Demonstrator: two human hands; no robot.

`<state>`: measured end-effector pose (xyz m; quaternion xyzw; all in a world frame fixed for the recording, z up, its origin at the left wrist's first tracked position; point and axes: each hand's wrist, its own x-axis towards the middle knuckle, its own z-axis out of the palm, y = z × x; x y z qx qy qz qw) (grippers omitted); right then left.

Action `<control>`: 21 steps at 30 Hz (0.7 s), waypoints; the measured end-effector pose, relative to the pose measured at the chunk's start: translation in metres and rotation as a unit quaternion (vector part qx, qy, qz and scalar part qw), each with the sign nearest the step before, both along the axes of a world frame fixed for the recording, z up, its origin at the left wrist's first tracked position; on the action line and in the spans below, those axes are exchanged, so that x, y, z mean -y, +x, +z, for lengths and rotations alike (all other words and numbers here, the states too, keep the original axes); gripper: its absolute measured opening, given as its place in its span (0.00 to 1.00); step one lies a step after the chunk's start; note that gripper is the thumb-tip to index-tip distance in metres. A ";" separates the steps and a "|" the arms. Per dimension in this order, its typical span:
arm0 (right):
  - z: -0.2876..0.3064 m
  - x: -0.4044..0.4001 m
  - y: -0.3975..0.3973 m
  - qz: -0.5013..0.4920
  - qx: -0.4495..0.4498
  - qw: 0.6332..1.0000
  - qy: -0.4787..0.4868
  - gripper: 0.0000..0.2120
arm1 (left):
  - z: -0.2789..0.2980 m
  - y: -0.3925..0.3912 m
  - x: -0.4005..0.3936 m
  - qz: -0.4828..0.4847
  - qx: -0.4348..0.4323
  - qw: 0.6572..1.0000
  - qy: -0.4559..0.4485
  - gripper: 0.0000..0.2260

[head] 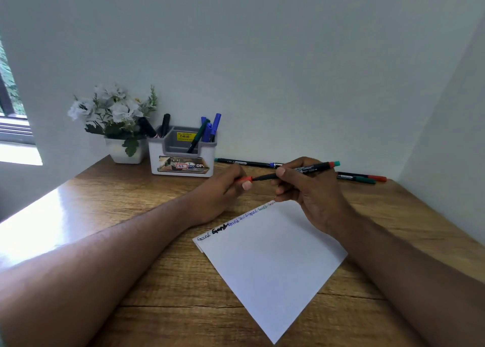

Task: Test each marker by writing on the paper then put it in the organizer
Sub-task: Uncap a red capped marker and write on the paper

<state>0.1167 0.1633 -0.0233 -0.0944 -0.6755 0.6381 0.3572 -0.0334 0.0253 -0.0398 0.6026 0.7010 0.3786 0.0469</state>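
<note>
My right hand [309, 192] grips a black marker [312, 167] with a red and teal end, held level above the desk. My left hand [225, 189] pinches its red cap [243, 179] at the marker's left end. Below the hands lies a white sheet of paper [273, 262], with several written words in different colours along its top edge. The white and grey organizer [182, 160] stands at the back, holding black, blue and green markers. Loose markers lie against the wall: a long black one [244, 163] and a red-tipped and green-tipped pair [362, 177].
A white pot of white flowers [118, 126] stands left of the organizer. The wooden desk [157, 281] meets walls at the back and right. A window is at the far left.
</note>
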 end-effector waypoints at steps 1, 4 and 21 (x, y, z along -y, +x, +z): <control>-0.001 0.002 -0.002 0.003 0.006 1.000 0.003 0.03 | 0.000 0.000 0.000 -0.003 -0.003 1.000 -0.003 0.12; -0.004 0.006 -0.006 0.014 0.014 1.000 0.001 0.02 | 0.001 0.001 0.000 -0.007 -0.013 1.000 -0.007 0.09; -0.019 0.020 -0.030 0.014 0.055 0.998 0.033 0.11 | -0.009 0.002 -0.006 -0.014 0.040 0.993 0.111 0.08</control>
